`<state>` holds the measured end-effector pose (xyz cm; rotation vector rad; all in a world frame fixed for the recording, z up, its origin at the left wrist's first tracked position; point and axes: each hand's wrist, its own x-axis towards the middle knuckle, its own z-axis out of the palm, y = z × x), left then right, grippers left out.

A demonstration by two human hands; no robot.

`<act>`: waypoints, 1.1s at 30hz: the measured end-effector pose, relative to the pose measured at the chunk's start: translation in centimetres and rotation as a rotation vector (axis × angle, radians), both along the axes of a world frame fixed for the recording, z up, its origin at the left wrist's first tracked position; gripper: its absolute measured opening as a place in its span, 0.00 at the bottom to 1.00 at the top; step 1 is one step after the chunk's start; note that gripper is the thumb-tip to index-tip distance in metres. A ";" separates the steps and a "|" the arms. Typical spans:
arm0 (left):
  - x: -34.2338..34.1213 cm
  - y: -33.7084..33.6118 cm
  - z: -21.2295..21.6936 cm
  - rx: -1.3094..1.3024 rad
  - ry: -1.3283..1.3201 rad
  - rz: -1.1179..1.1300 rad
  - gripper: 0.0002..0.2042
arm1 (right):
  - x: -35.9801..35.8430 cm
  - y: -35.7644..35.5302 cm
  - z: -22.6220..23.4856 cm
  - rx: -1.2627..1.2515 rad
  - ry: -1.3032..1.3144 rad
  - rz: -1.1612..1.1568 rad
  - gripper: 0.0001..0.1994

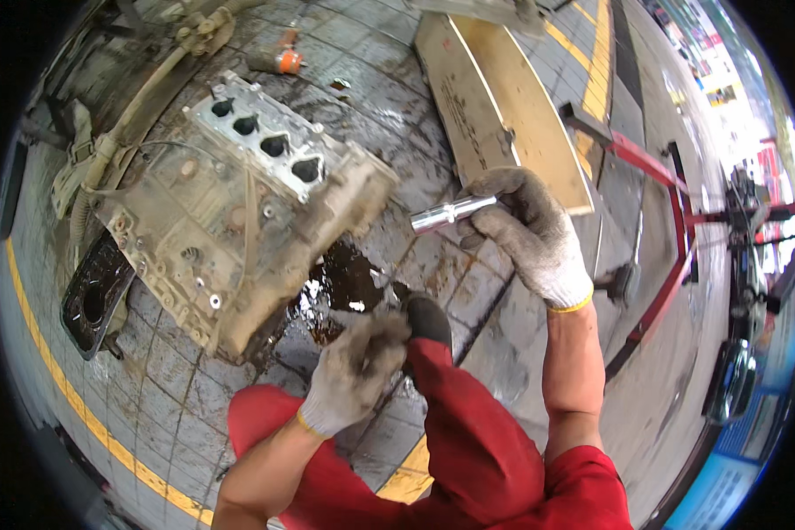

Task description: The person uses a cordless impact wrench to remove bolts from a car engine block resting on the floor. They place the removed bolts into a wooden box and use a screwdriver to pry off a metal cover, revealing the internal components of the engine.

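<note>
Gripping a shiny metal socket extension (450, 213), the right hand (526, 234) wears a dirty grey work glove, its fingers (495, 187) curled shut around the rear of the tool while the bright end juts out to the left, above the paved floor (177, 371). Lower down, the left hand (355, 371), gloved the same way, hovers over the person's black shoe (428, 318) with its fingers bent inward; whether they pinch anything small I cannot tell, as the glove is blurred. Just left of both hands a grimy engine cylinder head (238, 212) lies tilted on the floor, four dark ports showing along its pale upper face, and a dark oily puddle (340, 283) spreads between it and the shoe. A black cover part (93, 296) lies beside its lower left corner, hoses and wiring (106, 150) run along its far side, and a small orange-tipped tool (283, 60) lies further off. A wooden board (503, 115) lies behind the right hand, with a red steel frame (671, 256) to its right. Red trousers (468, 433) fill the lower edge
</note>
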<state>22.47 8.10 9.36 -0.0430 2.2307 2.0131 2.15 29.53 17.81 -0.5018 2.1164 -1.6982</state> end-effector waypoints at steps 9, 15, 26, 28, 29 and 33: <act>0.8 8.6 -0.3 0.343 0.045 0.070 0.24 | 12.3 7.5 2.7 0.095 -0.115 -0.028 0.13; 2.8 14.0 1.3 0.558 0.040 0.004 0.19 | 17.5 13.0 5.1 0.230 -0.070 -0.144 0.13; 3.3 15.4 -0.7 0.426 -0.022 -0.121 0.18 | 18.3 16.5 4.6 0.170 -0.110 -0.173 0.12; 2.4 14.3 1.1 0.224 0.051 -0.218 0.19 | 17.9 16.4 3.3 0.156 -0.128 -0.175 0.11; 2.1 13.7 1.0 0.172 0.011 -0.245 0.20 | 17.4 16.4 2.3 0.182 -0.173 -0.169 0.10; 2.2 12.5 -1.6 -0.221 -0.018 -0.407 0.21 | 17.1 14.8 -5.5 0.137 0.249 0.120 0.08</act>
